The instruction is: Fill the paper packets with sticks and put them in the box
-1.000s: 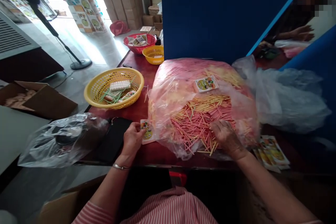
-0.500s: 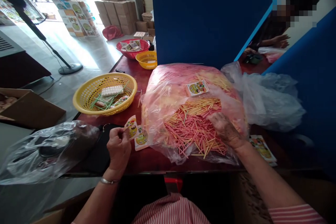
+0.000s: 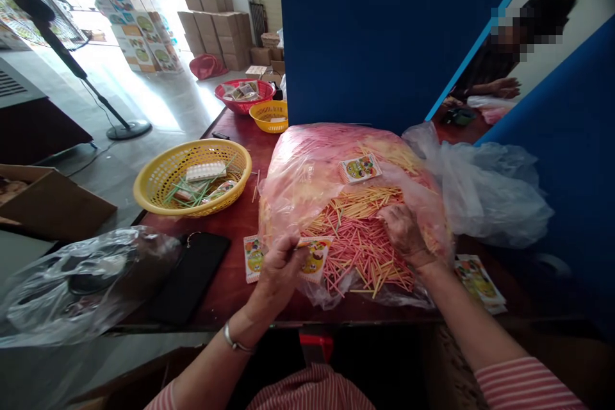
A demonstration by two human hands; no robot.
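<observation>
Pinched in my left hand is a small printed packet, held over the near left edge of a big clear plastic bag. Thin pink and yellow sticks fill the bag and show through its torn opening. My right hand rests on the sticks at the right of the opening, fingers curled in; what they grip is too small to make out. One printed packet lies on top of the bag. Another packet lies on the table behind my left hand.
A yellow basket with green sticks and packets stands at left. Behind it are a small yellow basket and a red basket. A black pouch lies front left, more packets at right. Another person sits beyond the blue partition.
My left hand has moved right with its packet, from beside the bag to over the bag's near left edge. My right hand has stayed among the sticks, shifting slightly left.
</observation>
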